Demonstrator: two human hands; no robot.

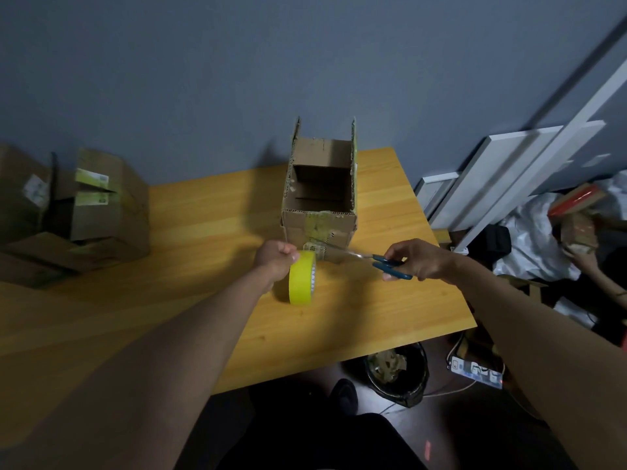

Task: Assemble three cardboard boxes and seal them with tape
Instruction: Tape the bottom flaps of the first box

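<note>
An open cardboard box [319, 228] stands upright on the wooden table [203, 239], its top flaps raised and old tape on its near side. My left hand [276, 259] grips a yellow tape roll [302, 278] just in front of the box, and a short strip runs from the roll to the box's near face. My right hand [419, 257] holds blue-handled scissors [386, 264], whose blades point left at that strip.
Other cardboard boxes [101, 205] sit piled at the table's left end. Below the table's near edge are a black waste bin [397, 371] with scraps and a power strip [475, 369]. White boards lean on the wall at right, beside bags, clutter and another person's hand [582, 259].
</note>
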